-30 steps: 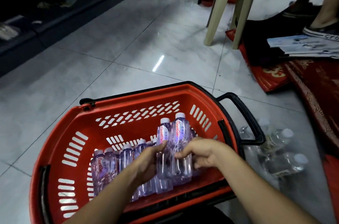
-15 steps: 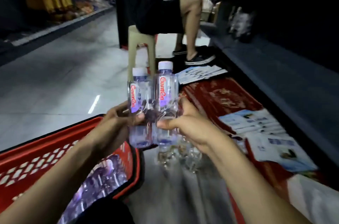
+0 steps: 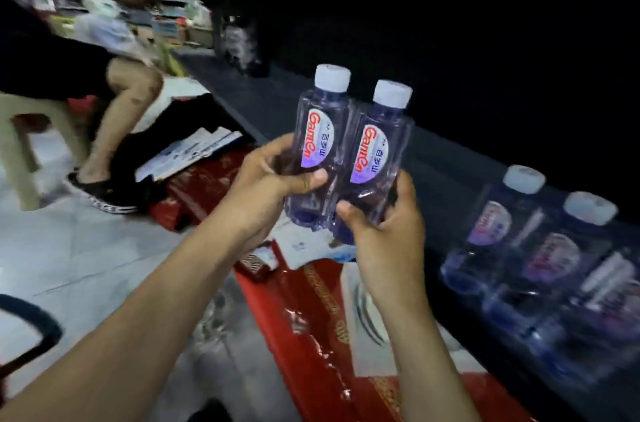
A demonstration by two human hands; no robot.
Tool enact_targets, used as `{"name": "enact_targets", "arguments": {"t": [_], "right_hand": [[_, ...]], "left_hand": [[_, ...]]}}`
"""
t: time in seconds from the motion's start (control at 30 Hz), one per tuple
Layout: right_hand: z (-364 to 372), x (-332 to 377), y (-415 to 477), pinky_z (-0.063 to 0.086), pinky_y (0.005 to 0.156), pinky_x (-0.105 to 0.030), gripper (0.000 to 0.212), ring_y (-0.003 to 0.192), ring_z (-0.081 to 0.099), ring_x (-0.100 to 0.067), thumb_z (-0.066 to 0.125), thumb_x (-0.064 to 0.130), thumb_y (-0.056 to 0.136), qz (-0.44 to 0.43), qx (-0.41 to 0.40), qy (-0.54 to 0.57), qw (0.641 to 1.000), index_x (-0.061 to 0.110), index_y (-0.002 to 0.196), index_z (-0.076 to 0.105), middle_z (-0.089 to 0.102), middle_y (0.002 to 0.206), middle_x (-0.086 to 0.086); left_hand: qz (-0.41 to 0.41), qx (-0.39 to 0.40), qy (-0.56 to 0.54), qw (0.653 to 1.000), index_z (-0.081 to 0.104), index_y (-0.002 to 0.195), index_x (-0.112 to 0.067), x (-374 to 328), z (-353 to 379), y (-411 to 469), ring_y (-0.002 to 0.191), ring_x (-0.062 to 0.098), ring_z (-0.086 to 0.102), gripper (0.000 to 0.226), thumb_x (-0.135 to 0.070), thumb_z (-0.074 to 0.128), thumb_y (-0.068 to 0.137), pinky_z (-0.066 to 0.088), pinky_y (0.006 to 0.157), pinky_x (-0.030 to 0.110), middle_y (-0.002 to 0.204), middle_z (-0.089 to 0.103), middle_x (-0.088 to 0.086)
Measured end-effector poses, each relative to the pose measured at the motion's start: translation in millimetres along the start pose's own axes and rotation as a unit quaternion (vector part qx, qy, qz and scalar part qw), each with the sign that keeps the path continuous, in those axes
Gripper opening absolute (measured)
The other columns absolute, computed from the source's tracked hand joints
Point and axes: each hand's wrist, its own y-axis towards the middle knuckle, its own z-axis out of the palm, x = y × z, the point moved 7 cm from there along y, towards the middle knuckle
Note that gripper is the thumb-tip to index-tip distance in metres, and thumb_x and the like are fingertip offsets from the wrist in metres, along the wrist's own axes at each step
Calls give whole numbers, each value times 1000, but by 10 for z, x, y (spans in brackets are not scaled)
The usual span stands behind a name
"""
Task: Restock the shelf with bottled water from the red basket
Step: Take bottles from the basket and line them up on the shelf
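The left hand (image 3: 273,186) grasps one bottle (image 3: 320,144), and the right hand (image 3: 384,234) grasps a second bottle (image 3: 375,158) touching it, both upright at frame centre. The dark shelf (image 3: 446,162) lies behind and to the right; the right hand is nearer its standing bottles (image 3: 519,241).

The shelved bottles (image 3: 550,259) were blurred, their labels unreadable; a black handle (image 3: 34,322) was cut by the left edge.
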Motion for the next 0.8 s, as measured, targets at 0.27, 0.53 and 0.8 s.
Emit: {"name": "enact_targets", "arguments": {"t": [0.27,0.53,0.8], "right_hand": [[-531,-516,205,32,79,4,63,94,44,26,70,-7,81,28,-111,-110,987,19,134,49,48,109,12],[-557,-871,330,39,111,-44,79,138,41,-22,65,-6,84,73,-138,-178,972,18,150,29,47,142,-8],[-539,-902,279,35,115,-41,84,144,30,-20,60,4,91,93,-140,-222,960,20,155,8,32,154,-11]], "left_hand": [[-34,29,-31,999,65,118,-3,846,620,437,103,20,69,55,6,77,65,55,83,27,110,73,8],[-54,6,-12,998,64,119,-7,1259,801,613,100,13,69,49,17,69,76,56,84,27,105,74,1],[-80,58,37,994,51,124,-3,1348,802,614,108,10,66,41,11,61,87,55,89,24,122,65,11]]}}
